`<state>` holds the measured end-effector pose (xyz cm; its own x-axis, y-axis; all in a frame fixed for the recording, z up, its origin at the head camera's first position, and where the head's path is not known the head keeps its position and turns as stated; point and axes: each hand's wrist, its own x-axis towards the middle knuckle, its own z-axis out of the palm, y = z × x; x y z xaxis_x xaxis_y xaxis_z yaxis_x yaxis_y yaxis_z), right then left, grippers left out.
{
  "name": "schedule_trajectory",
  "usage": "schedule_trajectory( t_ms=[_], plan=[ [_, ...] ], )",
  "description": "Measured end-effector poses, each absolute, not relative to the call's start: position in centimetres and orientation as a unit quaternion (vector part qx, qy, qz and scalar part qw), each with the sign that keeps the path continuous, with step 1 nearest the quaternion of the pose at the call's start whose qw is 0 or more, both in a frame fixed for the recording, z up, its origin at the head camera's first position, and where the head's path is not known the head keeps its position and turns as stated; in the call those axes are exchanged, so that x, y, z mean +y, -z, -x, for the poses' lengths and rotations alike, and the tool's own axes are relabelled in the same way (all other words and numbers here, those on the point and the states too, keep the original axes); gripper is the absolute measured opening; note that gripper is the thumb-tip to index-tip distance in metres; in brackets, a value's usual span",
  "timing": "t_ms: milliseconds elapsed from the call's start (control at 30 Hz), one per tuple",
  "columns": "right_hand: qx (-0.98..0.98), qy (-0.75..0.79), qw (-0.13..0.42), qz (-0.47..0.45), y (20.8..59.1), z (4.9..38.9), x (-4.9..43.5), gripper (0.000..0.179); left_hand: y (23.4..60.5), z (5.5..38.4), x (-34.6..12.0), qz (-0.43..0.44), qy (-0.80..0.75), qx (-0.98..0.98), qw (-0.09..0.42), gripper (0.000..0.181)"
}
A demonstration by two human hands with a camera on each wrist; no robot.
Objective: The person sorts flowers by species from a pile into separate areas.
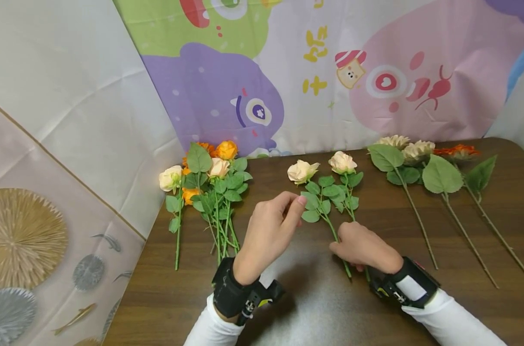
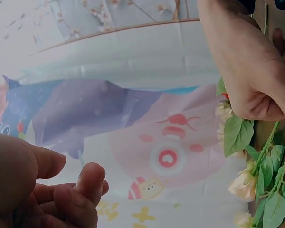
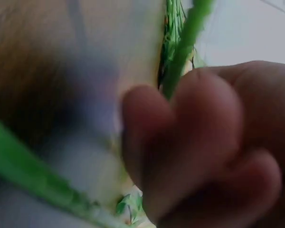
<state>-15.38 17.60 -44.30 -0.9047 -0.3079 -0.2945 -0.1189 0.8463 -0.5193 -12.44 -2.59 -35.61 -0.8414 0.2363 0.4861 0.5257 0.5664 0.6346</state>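
Note:
Two cream roses, a left one (image 1: 302,172) and a right one (image 1: 343,163), lie side by side with leafy green stems. My right hand (image 1: 363,246) is over their lower stems, its fingers curled and gripping a stem; its thumb lies across the left rose's stem. In the right wrist view, a green stem (image 3: 187,50) runs behind the curled fingers (image 3: 206,104), and a second stem (image 3: 33,171) passes apart from them. My left hand (image 1: 268,233) hovers left of these roses, fingers loosely bent, holding nothing.
A bunch of orange and pale roses (image 1: 220,187) lies at the left, with a single cream rose (image 1: 171,179) beside it. At the right lie cream flowers (image 1: 417,151) and an orange-red flower (image 1: 458,152) on long stems. A patterned cloth (image 1: 313,110) hangs behind the table (image 1: 158,312).

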Motion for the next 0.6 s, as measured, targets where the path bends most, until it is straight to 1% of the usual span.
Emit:
schedule_trajectory(
  t_ms=[67, 233, 300, 400, 467, 533, 600],
  plan=[
    [0.953, 0.231, 0.152, 0.127, 44.2, 15.1, 17.4, 0.035, 35.6, 12.4, -2.6, 0.220, 0.407, -0.868, 0.179, 0.031],
    [0.969, 0.193, 0.026, 0.154, 43.7, 14.3, 16.8, 0.037, 35.7, 12.3, -2.5, 0.219, 0.396, -0.874, 0.177, 0.034],
    [0.971, 0.178, -0.007, 0.160, 43.5, 14.0, 16.6, 0.036, 35.6, 12.2, -2.5, 0.219, 0.389, -0.878, 0.173, 0.035],
    [0.972, 0.157, -0.035, 0.170, 43.5, 13.6, 16.4, 0.036, 35.6, 12.2, -2.5, 0.220, 0.374, -0.884, 0.172, 0.036],
    [0.974, 0.144, -0.043, 0.171, 43.5, 13.6, 16.4, 0.036, 35.6, 12.2, -2.4, 0.219, 0.365, -0.888, 0.174, 0.036],
    [0.976, 0.136, -0.030, 0.165, 43.7, 13.7, 16.5, 0.036, 35.7, 12.2, -2.4, 0.217, 0.355, -0.892, 0.177, 0.035],
    [0.979, 0.132, 0.000, 0.157, 43.9, 13.9, 16.7, 0.036, 35.8, 12.3, -2.4, 0.216, 0.347, -0.895, 0.178, 0.034]
  ],
)
